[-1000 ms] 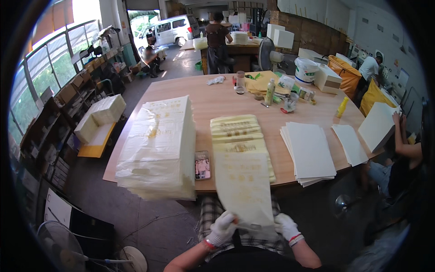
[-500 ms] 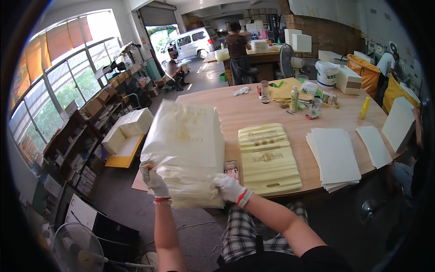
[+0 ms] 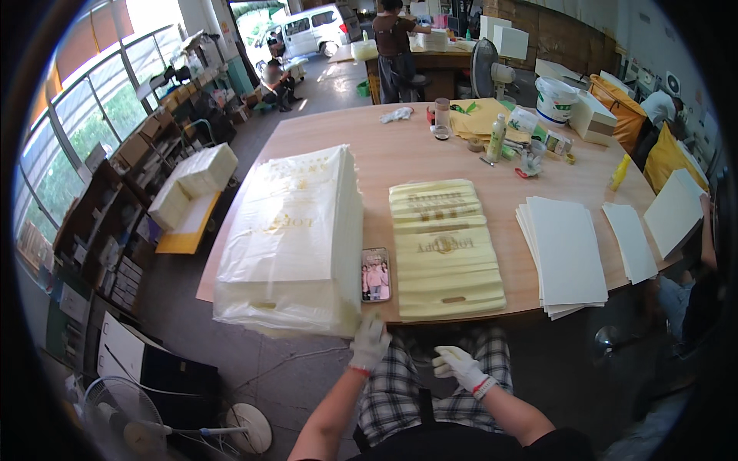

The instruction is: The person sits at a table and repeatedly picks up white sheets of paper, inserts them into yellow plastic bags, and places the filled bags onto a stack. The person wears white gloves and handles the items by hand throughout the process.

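Fingers of the gloved left hand (image 3: 370, 343) are seen curled loosely at the near edge of the tabletop (image 3: 400, 154), touching the near right corner of the tall stack of pale plastic bags (image 3: 290, 242); whether anything is pinched between them cannot be told. Fingers of the gloved right hand (image 3: 460, 365) are held half bent and holding nothing, below the near edge and above the checked-clad lap, apart from everything on the tabletop.

Only 1 view, the head view, is given. The tall stack is placed at the near left corner of the tabletop, its near end overhanging the edge. A phone (image 3: 375, 274) is laid flat just beside the stack, between it and the lower pile of cream bags (image 3: 445, 247), which sits at the middle of the near edge. A stack of white sheets (image 3: 563, 253) is set toward the near right, with 2 further white piles (image 3: 632, 240) close to the right edge. Bottles, a tape roll and small items (image 3: 507, 142) are gathered toward the far right corner, near a white bucket (image 3: 555, 100). A person (image 3: 393, 46) is seen standing at another table beyond the far edge.
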{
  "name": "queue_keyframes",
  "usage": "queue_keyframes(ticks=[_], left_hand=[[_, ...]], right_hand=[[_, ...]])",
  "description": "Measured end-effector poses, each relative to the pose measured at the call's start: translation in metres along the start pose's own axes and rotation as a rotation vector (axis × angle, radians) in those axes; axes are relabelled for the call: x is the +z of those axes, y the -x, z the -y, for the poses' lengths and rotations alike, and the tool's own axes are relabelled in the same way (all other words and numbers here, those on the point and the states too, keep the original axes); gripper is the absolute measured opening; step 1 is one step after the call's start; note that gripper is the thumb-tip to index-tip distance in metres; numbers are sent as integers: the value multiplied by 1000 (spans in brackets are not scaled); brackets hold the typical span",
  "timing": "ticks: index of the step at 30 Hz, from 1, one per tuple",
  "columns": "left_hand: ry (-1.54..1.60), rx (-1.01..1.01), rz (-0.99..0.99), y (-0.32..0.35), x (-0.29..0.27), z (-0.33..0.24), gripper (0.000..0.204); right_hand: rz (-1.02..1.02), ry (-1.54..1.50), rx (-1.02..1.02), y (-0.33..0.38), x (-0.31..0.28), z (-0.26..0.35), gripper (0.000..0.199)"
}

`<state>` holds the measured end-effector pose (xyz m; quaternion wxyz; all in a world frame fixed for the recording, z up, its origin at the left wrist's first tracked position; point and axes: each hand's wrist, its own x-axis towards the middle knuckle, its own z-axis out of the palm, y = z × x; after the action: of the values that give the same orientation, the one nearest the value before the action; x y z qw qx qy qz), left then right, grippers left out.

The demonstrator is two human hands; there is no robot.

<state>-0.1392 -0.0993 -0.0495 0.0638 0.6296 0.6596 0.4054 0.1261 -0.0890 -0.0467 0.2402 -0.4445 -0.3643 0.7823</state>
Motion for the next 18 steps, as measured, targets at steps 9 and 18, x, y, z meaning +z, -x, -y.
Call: queue_keyframes(ticks=[9, 18], left_hand=[[-622, -247, 383, -94, 23, 7, 58], [-545, 46, 7, -95, 44, -2, 40]], right_hand=[[-309, -441, -99, 49, -74, -20, 33], [-245, -304, -33, 33, -77, -26, 34]])
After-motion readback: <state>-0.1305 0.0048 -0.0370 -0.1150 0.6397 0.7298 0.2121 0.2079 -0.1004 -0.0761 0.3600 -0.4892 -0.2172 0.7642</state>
